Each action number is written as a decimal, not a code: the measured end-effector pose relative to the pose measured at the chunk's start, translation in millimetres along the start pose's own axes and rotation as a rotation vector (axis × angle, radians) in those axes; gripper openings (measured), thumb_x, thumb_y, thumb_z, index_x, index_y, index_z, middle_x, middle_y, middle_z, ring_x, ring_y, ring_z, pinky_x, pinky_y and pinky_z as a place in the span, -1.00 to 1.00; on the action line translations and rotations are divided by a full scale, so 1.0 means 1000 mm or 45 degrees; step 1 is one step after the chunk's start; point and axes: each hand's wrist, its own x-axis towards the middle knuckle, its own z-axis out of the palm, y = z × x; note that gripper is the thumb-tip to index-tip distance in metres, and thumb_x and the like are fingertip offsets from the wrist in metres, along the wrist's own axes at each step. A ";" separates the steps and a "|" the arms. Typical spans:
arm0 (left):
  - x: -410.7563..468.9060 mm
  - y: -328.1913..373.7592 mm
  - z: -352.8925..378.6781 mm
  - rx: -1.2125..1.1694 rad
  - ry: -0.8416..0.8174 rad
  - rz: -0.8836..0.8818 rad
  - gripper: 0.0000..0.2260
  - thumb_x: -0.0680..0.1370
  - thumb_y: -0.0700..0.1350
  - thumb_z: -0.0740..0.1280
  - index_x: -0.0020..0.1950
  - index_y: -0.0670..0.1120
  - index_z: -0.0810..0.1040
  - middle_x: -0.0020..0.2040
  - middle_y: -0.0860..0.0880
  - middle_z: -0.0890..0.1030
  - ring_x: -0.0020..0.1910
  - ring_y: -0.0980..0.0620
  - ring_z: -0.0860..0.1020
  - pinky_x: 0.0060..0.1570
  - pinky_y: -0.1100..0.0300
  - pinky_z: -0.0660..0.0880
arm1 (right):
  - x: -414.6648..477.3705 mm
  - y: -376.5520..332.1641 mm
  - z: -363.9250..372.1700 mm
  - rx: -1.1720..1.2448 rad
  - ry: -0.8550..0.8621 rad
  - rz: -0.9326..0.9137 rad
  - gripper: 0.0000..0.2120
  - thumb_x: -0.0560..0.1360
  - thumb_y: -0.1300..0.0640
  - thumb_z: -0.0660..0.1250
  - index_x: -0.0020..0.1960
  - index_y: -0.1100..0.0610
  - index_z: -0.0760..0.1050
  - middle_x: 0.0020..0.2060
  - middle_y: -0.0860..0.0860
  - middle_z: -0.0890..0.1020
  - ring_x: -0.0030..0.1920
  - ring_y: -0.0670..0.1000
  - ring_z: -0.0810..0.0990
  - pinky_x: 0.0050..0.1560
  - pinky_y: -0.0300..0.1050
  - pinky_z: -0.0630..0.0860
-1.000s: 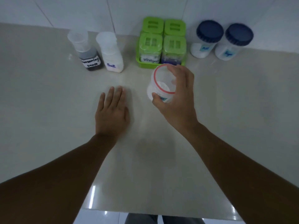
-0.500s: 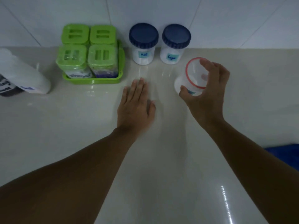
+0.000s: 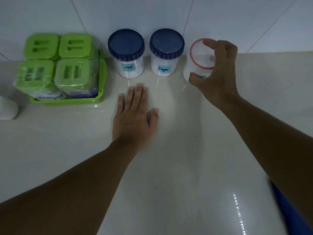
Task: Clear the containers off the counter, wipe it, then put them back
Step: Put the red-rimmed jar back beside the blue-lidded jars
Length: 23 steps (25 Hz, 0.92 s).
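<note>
My right hand (image 3: pixel 218 77) grips a clear jar with a red-rimmed lid (image 3: pixel 197 61), held at the back of the counter just right of the jar labelled Sugar (image 3: pixel 165 53). Whether its base touches the counter I cannot tell. Left of Sugar stands a second blue-lidded jar, labelled MSG (image 3: pixel 127 53). A green tray (image 3: pixel 101 77) further left holds several green-lidded containers. My left hand (image 3: pixel 133 116) lies flat and empty on the counter (image 3: pixel 169 167), in front of the two blue-lidded jars.
A white bottle (image 3: pixel 7 107) shows partly at the left edge. The tiled wall (image 3: pixel 152 14) rises directly behind the jars. Something blue (image 3: pixel 288 209) lies at the lower right, beside my right forearm.
My right hand has carried the red-rimmed jar back and rightward, from mid-counter to beside the Sugar jar. The left hand shifted right along the counter, still flat.
</note>
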 end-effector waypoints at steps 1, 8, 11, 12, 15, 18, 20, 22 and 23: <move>0.001 0.000 0.000 0.002 0.005 0.000 -0.34 0.63 0.17 -0.06 0.67 -0.10 -0.01 0.68 -0.05 -0.01 0.66 -0.03 -0.05 0.63 -0.07 -0.11 | 0.007 0.003 0.000 -0.013 -0.026 -0.005 -0.20 0.30 0.17 0.58 0.47 0.03 0.33 0.43 0.10 0.24 0.33 -0.06 0.31 0.13 -0.65 0.31; 0.002 0.000 0.000 0.021 0.014 0.010 -0.34 0.62 0.18 -0.08 0.66 -0.10 0.02 0.68 -0.05 0.02 0.66 -0.05 -0.02 0.63 -0.07 -0.08 | 0.023 0.019 0.000 -0.296 -0.039 -0.194 -0.23 0.36 0.10 0.55 0.51 0.07 0.33 0.51 0.17 0.22 0.49 0.14 0.23 0.43 -0.09 0.39; 0.002 0.000 -0.001 0.021 0.002 0.006 -0.35 0.62 0.18 -0.09 0.67 -0.10 0.01 0.68 -0.05 0.01 0.66 -0.05 -0.03 0.63 -0.07 -0.09 | 0.024 0.020 0.004 -0.417 -0.036 -0.261 -0.25 0.42 0.15 0.53 0.53 0.14 0.31 0.48 0.17 0.31 0.51 0.21 0.24 0.45 0.09 0.39; 0.002 0.000 -0.001 0.019 0.004 0.003 -0.35 0.62 0.18 -0.08 0.67 -0.10 0.01 0.68 -0.05 0.02 0.66 -0.05 -0.03 0.63 -0.07 -0.09 | 0.027 0.018 0.005 -0.421 -0.046 -0.254 -0.25 0.43 0.16 0.54 0.54 0.17 0.30 0.48 0.17 0.32 0.52 0.21 0.23 0.47 0.05 0.38; 0.002 0.000 0.000 0.006 0.012 0.000 -0.35 0.62 0.17 -0.06 0.66 -0.09 0.02 0.68 -0.04 0.02 0.66 -0.05 -0.02 0.63 -0.07 -0.08 | 0.034 0.014 0.006 -0.413 -0.060 -0.202 -0.27 0.46 0.17 0.54 0.54 0.18 0.30 0.51 0.11 0.34 0.56 0.19 0.21 0.49 -0.03 0.33; 0.002 0.000 0.001 -0.003 0.017 0.004 -0.36 0.63 0.17 -0.05 0.66 -0.09 0.02 0.68 -0.05 0.03 0.66 -0.05 -0.01 0.63 -0.07 -0.08 | 0.036 0.012 0.007 -0.365 -0.042 -0.166 -0.25 0.44 0.16 0.57 0.54 0.16 0.32 0.52 0.06 0.37 0.58 0.18 0.22 0.44 -0.17 0.21; 0.002 -0.001 0.001 -0.008 0.022 0.008 -0.36 0.63 0.17 -0.06 0.66 -0.09 0.03 0.68 -0.05 0.03 0.66 -0.05 -0.01 0.63 -0.07 -0.08 | 0.034 0.011 0.005 -0.324 -0.041 -0.139 -0.18 0.42 0.15 0.58 0.57 0.13 0.28 0.55 0.04 0.36 0.61 0.18 0.17 0.42 -0.18 0.14; 0.003 -0.001 0.001 -0.010 0.024 0.009 -0.35 0.63 0.18 -0.07 0.66 -0.09 0.03 0.68 -0.05 0.04 0.66 -0.06 0.00 0.63 -0.07 -0.08 | 0.028 0.011 0.004 -0.356 -0.006 -0.169 -0.15 0.42 0.08 0.58 0.60 0.10 0.23 0.59 0.04 0.29 0.64 0.19 0.08 0.51 -0.08 0.11; 0.003 -0.001 0.001 -0.006 0.020 0.011 -0.35 0.62 0.18 -0.09 0.66 -0.09 0.03 0.68 -0.05 0.04 0.66 -0.06 0.00 0.63 -0.07 -0.08 | 0.022 0.011 0.005 -0.393 0.029 -0.217 -0.16 0.43 0.06 0.56 0.60 0.10 0.23 0.60 0.05 0.26 0.65 0.21 0.04 0.57 0.02 0.08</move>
